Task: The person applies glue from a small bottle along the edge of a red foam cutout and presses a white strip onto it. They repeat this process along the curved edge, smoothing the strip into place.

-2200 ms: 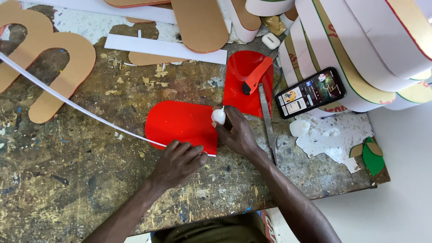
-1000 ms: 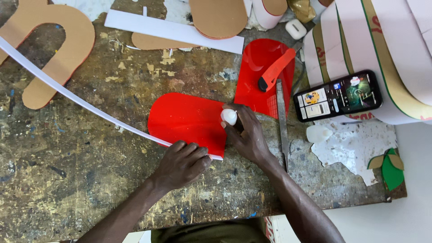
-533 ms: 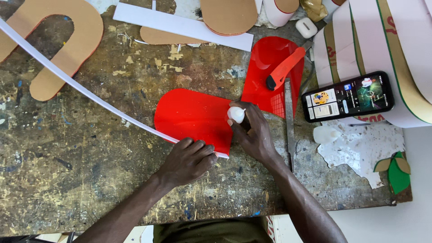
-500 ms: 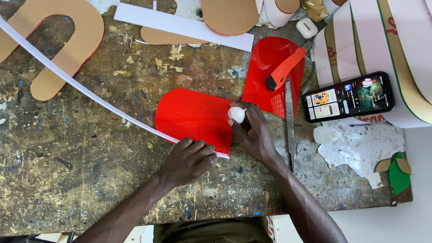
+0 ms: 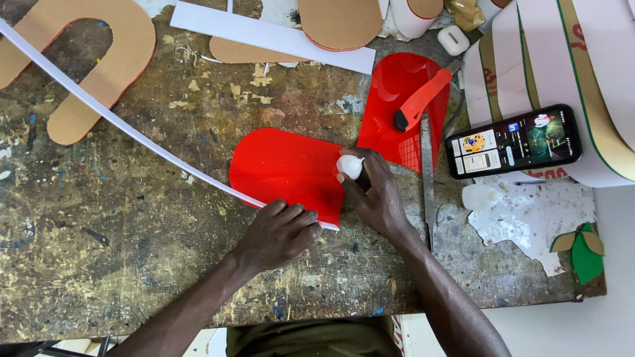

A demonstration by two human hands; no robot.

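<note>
A glossy red rounded panel (image 5: 284, 165) lies flat on the worn workbench (image 5: 132, 264). A long white strip (image 5: 119, 122) runs along the panel's lower edge and off to the upper left. My left hand (image 5: 281, 231) presses fingers down on that strip at the panel's bottom edge. My right hand (image 5: 374, 195) is closed around a small white squeeze bottle (image 5: 349, 166), its tip at the panel's right edge.
A second red panel (image 5: 397, 86) carries an orange-handled cutter (image 5: 420, 100). A metal ruler (image 5: 428, 175) lies beside a lit phone (image 5: 514, 141). Brown cardboard shapes (image 5: 99, 53), a white strip (image 5: 264, 33), white banded rolls (image 5: 569, 73) and a second small white bottle (image 5: 479, 196) surround the spot.
The view has shifted a little. My right hand with the bottle has stayed at the panel's right edge, and my left hand keeps pressing the strip.
</note>
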